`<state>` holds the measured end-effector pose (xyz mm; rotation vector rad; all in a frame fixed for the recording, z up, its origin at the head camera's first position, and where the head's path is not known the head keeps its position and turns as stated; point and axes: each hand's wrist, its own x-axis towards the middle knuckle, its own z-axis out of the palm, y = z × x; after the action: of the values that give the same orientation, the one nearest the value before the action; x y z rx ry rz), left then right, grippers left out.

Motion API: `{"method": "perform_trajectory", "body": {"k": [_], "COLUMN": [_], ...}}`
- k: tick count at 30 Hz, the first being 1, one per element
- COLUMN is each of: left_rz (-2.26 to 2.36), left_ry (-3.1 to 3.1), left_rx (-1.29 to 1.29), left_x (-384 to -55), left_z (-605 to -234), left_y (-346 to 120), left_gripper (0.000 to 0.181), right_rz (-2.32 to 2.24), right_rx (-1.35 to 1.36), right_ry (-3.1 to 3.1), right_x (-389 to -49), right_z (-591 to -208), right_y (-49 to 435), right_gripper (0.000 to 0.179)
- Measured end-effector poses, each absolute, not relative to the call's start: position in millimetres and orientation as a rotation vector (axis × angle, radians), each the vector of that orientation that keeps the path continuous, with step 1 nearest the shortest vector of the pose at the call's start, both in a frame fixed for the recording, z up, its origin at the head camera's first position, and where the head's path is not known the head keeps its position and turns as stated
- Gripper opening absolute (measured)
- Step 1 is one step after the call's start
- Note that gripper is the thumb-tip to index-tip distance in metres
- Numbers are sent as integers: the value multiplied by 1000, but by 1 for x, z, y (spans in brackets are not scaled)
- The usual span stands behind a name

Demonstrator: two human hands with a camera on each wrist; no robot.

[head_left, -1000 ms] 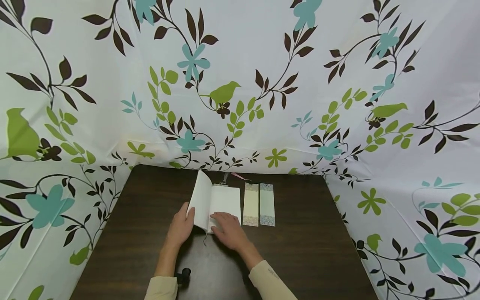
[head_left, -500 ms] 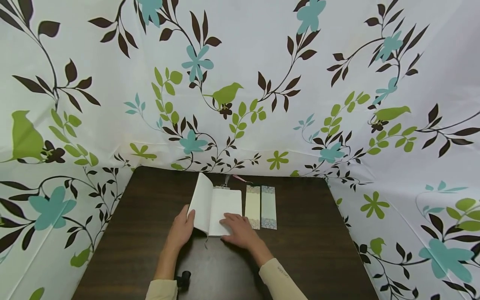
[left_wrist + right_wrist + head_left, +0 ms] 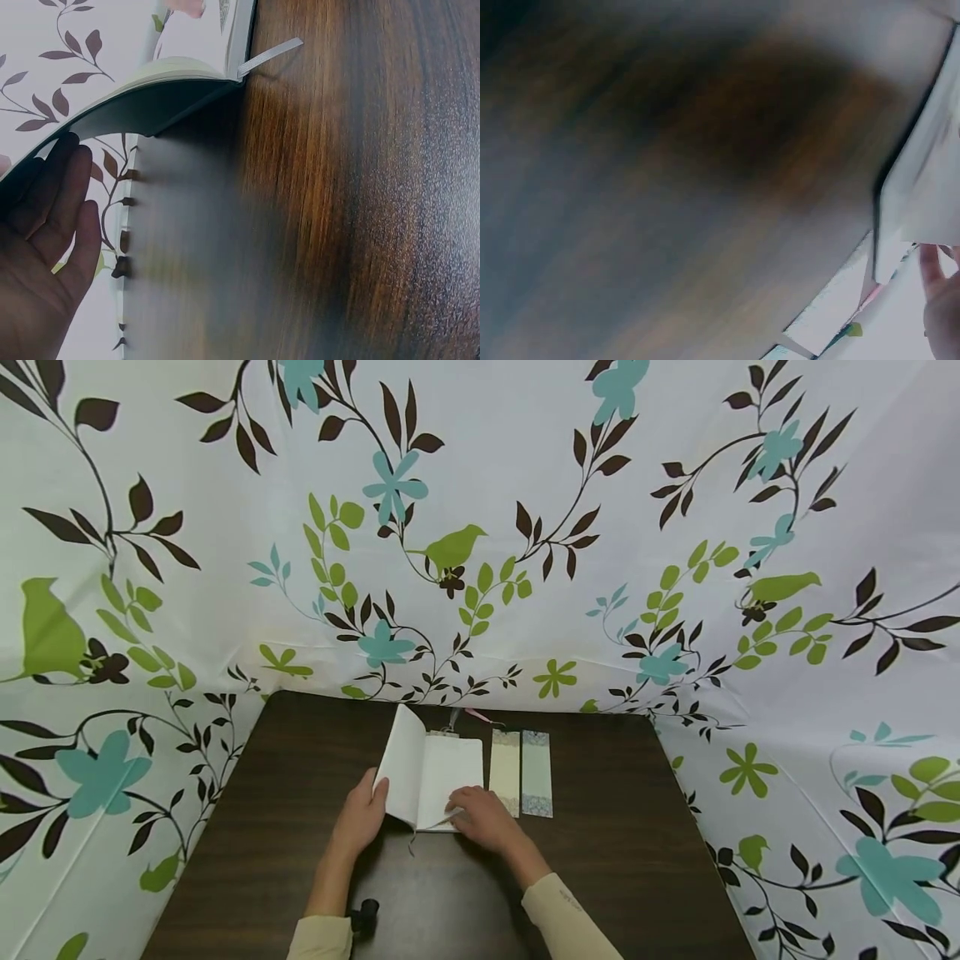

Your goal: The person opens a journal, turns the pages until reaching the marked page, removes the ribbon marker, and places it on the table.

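- The raised left side of the book [image 3: 401,768] is held by the left hand [image 3: 362,814], the thumb laid on the page side and the fingers set behind the cover [image 3: 169,105]; the fingers are only slightly bent.
- The lower right part of the book is met by the right hand [image 3: 483,818], its fingers curled and a lifted page [image 3: 934,202] pinched at the corner; the fingertips are partly hidden.
- The book is opened between the two hands: its left side is tilted up and bowed, its right side is laid flat on the bench [image 3: 637,860].
- White pages without visible print are shown, and a dark outer face is seen on the cover from the left wrist.
- A thin pale ribbon [image 3: 271,57] is let out at the foot of the spine, over the bench.
- Just beyond the book's top edge, a patterned strip [image 3: 442,734] is partly covered by it.
- To the right of the book, near the right hand, a yellow bookmark [image 3: 505,768] and a pale green bookmark [image 3: 537,774] are placed side by side, patterned at both ends.
- Behind the bench, a white cloth [image 3: 480,443] is hung, printed with leaves, flowers and birds.
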<state>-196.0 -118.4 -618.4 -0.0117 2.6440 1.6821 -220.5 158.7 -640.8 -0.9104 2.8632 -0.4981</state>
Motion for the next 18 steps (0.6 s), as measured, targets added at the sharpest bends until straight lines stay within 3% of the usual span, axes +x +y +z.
{"method": "perform_trajectory", "body": {"k": [4, 9, 12, 15, 18], "left_rz": [1687, 1687, 1687, 1709, 1728], "left_ry": [2631, 2624, 2616, 2616, 2643], "left_rx": [-18, -10, -5, 18, 57], "left_x": [-196, -197, -197, -197, -197], "left_z": [-618, -618, -617, -618, -619], "left_y": [-119, -119, -119, -118, -117], "left_gripper": [42, 42, 46, 54, 59], "right_rz": [-490, -676, -916, -1186, -1301], "right_rx": [-894, -605, -383, -201, -140], "right_ry": [3011, 3229, 3260, 3145, 3002], "right_x": [-217, -217, -218, -218, -215], "right_z": [-645, -650, -651, -649, -646], "right_y": [159, 155, 148, 138, 127], "right_gripper": [22, 71, 90, 96, 90]}}
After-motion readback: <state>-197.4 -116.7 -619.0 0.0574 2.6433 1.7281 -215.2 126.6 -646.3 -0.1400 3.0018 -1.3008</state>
